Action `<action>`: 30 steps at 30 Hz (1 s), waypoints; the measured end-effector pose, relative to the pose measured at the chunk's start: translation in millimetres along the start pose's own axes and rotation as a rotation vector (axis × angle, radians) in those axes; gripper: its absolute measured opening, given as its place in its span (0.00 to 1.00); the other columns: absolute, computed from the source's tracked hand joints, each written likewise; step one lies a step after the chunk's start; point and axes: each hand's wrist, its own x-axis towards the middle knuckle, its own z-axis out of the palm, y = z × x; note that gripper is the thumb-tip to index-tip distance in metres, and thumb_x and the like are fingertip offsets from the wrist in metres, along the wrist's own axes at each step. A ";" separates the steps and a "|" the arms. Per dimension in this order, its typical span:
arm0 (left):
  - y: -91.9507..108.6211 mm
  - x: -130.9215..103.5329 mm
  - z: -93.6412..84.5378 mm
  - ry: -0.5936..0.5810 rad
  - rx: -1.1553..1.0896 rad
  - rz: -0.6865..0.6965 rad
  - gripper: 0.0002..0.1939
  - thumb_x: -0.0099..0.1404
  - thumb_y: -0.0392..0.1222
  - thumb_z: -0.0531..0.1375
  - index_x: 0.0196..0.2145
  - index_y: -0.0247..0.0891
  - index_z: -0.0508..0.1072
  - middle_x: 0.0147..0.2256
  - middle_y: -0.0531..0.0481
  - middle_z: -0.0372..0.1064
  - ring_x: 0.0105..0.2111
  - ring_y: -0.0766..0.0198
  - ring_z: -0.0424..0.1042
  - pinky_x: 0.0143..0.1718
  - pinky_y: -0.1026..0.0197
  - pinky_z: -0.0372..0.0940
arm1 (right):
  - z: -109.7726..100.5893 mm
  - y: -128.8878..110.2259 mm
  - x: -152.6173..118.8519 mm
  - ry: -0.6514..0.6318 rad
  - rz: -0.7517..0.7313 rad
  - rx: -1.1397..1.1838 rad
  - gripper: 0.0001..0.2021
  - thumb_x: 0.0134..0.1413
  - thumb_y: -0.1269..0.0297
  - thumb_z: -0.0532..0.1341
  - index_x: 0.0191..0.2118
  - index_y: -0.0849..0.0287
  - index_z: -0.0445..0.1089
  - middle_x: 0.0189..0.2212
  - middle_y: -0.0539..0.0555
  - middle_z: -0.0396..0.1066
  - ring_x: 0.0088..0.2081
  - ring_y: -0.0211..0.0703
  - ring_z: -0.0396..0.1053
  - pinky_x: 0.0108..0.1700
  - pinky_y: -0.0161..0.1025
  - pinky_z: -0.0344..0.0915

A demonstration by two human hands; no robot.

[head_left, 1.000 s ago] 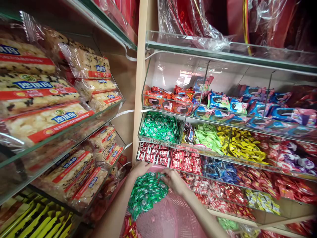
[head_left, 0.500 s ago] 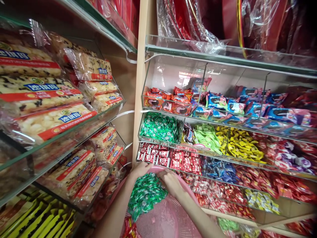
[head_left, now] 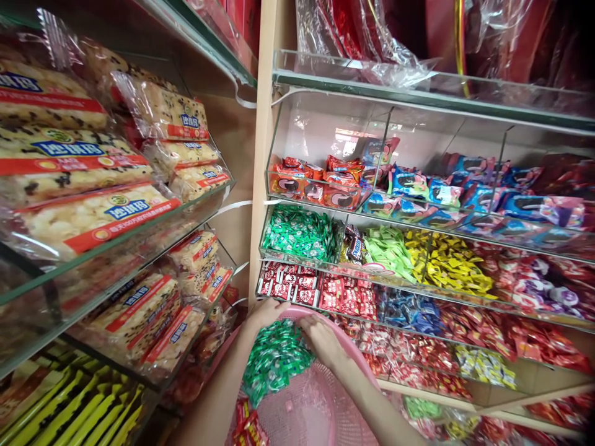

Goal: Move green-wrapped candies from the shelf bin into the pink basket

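A pile of small green wrapped candies (head_left: 274,358) lies in a pink plastic basket (head_left: 320,406) held low in front of the shelves. My left hand (head_left: 264,313) cups the far left side of the pile. My right hand (head_left: 322,339) presses against its right side, fingers curled into the candies. Both hands gather the heap between them. On the shelf above sits a clear bin of the same green candies (head_left: 301,233). A few red wrappers (head_left: 248,427) lie at the basket's near left.
Clear shelf bins hold red packets (head_left: 316,186), blue packets (head_left: 446,195), yellow candies (head_left: 449,263) and red bars (head_left: 320,291). On the left, glass shelves (head_left: 116,241) carry large puffed-rice cake packs (head_left: 93,214). A wooden upright (head_left: 261,155) divides the two shelving units.
My right hand slid left along the pile toward my left hand. The view shifted slightly; the candies stay in the basket.
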 end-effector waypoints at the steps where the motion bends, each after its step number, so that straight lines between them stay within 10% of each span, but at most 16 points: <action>1: 0.7 -0.8 -0.5 -0.002 -0.001 -0.002 0.35 0.63 0.68 0.42 0.33 0.40 0.80 0.37 0.44 0.78 0.36 0.57 0.75 0.37 0.63 0.62 | -0.9 -1.5 0.4 -0.023 0.012 -0.028 0.16 0.58 0.76 0.50 0.45 0.58 0.71 0.42 0.56 0.74 0.46 0.46 0.68 0.48 0.38 0.62; 22: 5.8 -3.2 -0.7 0.005 -0.013 0.021 0.35 0.63 0.67 0.42 0.31 0.39 0.79 0.36 0.44 0.78 0.37 0.55 0.75 0.36 0.62 0.61 | -4.5 -2.1 -5.0 -0.093 0.008 -0.024 0.19 0.55 0.81 0.47 0.43 0.60 0.71 0.44 0.58 0.74 0.47 0.46 0.68 0.49 0.39 0.61; 30: 10.9 -7.4 -6.9 0.002 -0.023 0.017 0.34 0.63 0.66 0.42 0.29 0.40 0.78 0.34 0.45 0.78 0.35 0.57 0.74 0.34 0.63 0.60 | -11.3 11.7 -7.7 0.070 -0.005 0.207 0.12 0.57 0.76 0.49 0.39 0.59 0.69 0.37 0.55 0.72 0.41 0.44 0.67 0.45 0.39 0.62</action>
